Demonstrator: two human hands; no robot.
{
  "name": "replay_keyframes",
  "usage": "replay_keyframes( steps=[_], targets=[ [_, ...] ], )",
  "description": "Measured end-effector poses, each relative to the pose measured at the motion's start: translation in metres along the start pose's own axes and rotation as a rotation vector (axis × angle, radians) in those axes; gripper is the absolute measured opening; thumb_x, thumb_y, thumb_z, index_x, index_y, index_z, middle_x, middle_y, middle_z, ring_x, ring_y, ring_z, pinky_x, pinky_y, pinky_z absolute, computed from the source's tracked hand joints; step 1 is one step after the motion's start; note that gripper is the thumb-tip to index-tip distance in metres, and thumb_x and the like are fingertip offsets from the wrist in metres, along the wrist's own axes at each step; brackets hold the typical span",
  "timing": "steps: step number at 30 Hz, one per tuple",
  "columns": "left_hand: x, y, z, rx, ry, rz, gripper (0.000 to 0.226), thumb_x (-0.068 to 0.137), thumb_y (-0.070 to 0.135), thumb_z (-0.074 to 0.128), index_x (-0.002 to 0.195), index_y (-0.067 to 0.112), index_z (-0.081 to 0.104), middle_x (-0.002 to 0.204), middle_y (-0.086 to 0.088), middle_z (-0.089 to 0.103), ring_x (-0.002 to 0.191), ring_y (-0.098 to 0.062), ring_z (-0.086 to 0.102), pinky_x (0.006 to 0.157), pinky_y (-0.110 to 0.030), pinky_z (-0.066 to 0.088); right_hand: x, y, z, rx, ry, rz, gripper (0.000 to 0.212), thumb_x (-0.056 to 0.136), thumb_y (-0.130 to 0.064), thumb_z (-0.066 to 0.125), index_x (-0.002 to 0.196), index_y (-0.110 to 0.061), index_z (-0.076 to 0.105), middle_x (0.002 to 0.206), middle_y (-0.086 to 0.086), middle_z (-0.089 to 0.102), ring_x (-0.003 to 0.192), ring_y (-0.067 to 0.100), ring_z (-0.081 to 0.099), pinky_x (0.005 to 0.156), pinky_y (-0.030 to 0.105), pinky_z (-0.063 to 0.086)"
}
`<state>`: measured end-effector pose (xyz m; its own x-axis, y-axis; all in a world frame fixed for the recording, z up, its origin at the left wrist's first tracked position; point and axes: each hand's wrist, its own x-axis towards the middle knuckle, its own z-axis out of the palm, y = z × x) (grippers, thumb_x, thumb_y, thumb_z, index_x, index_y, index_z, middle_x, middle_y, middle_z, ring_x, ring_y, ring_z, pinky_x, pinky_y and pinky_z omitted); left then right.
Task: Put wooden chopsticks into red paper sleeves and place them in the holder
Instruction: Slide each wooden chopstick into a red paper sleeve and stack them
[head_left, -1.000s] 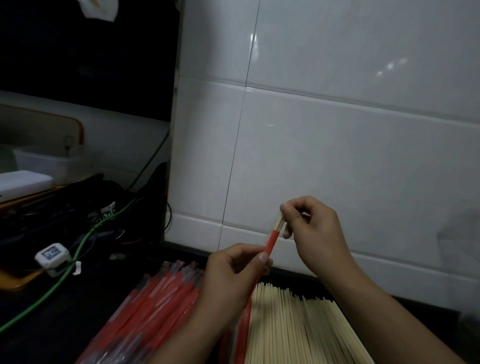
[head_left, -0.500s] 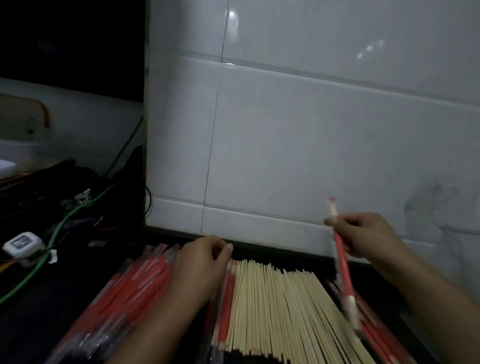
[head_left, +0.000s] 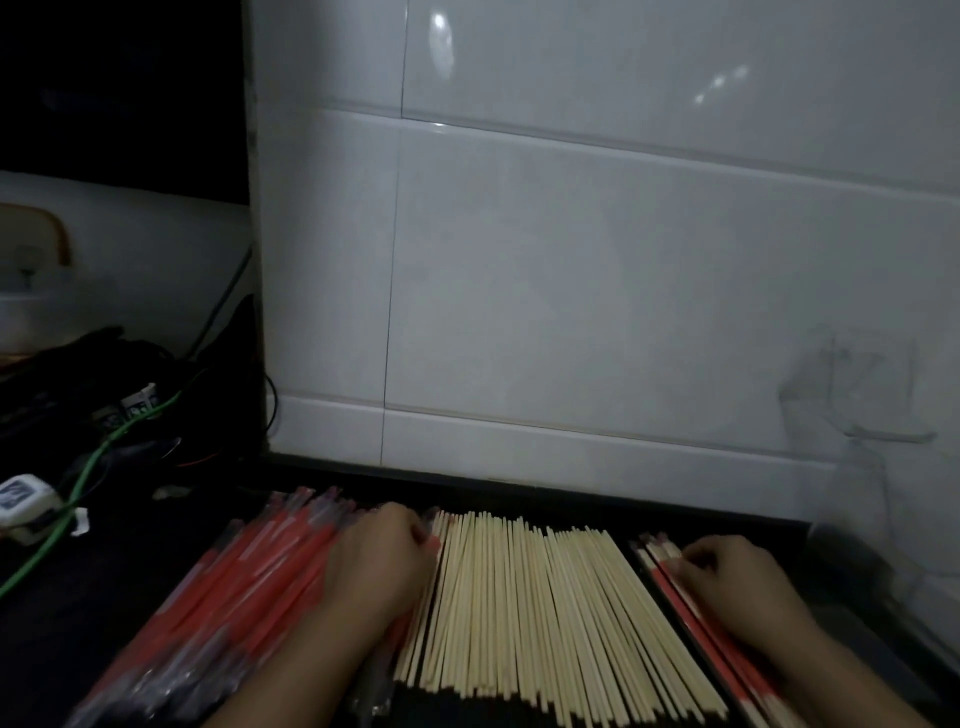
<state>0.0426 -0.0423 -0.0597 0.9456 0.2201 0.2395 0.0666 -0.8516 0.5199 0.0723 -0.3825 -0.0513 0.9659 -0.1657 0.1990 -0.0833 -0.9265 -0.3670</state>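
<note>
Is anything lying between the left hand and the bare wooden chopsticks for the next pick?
Nothing visible does. The left hand rests on the red paper sleeves, directly beside the bare wooden chopsticks. The right hand is on the sleeved chopsticks at the far side.

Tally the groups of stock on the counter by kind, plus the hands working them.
Red sleeve piles: 1, on the left
Bare chopstick piles: 1, in the middle
Sleeved chopstick rows: 1, on the right
Hands: 2, left hand at the sleeves' edge, right hand on the sleeved row
Total: 5
Single sticks are too many to count.
</note>
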Motion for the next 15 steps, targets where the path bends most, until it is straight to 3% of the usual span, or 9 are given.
replay_keyframes(
  steps=[3,5,7,10,15],
  targets=[
    [0.003,-0.001,-0.001,-0.126,0.045,-0.015,0.016,0.088,0.044,0.063,0.081,0.031,0.068,0.082,0.011,0.070,0.080,-0.009,0.066,0.069,-0.029,0.054,-0.009,-0.008,-0.002,-0.136,0.095,-0.041,0.042,0.091,-0.053,0.056,0.116,-0.021,0.067,0.104,-0.003,0.066,0.092,0.015,0.063,0.072,0.030,0.047],
    [0.006,0.001,-0.004,-0.283,0.073,-0.014,0.010,0.087,0.036,0.067,0.079,0.029,0.069,0.076,0.011,0.069,0.073,-0.005,0.066,0.066,-0.031,0.057,-0.019,-0.024,-0.004,-0.051,0.157,-0.111,0.033,0.093,-0.046,0.057,0.114,-0.023,0.067,0.106,-0.004,0.064,0.092,0.014,0.062,0.074,0.031,0.047],
    [0.006,0.007,-0.012,-0.521,0.089,-0.020,0.009,0.088,0.023,0.069,0.080,0.026,0.071,0.076,0.007,0.071,0.071,-0.006,0.067,0.061,-0.027,0.055,-0.031,-0.048,-0.005,0.115,0.155,-0.193,0.019,0.092,-0.036,0.060,0.107,-0.028,0.069,0.102,-0.010,0.066,0.090,0.007,0.061,0.079,0.030,0.049],
    [0.002,0.015,-0.025,-0.760,0.128,0.057,0.012,0.089,0.012,0.068,0.082,0.021,0.073,0.077,0.001,0.074,0.076,-0.008,0.069,0.066,-0.021,0.051,-0.052,-0.091,0.000,0.420,0.014,-0.269,0.012,0.092,-0.029,0.063,0.102,-0.034,0.068,0.094,-0.015,0.068,0.086,-0.004,0.061,0.079,0.016,0.046],
    [-0.008,0.027,-0.029,-0.803,0.094,0.287,0.010,0.088,0.010,0.070,0.086,0.019,0.074,0.081,0.004,0.075,0.080,-0.006,0.071,0.073,-0.023,0.056,-0.061,-0.157,0.012,1.001,-0.197,-0.236,0.024,0.092,-0.020,0.065,0.117,-0.019,0.063,0.080,0.005,0.063,0.056,0.006,0.058,0.054,0.020,0.048]
  ],
)
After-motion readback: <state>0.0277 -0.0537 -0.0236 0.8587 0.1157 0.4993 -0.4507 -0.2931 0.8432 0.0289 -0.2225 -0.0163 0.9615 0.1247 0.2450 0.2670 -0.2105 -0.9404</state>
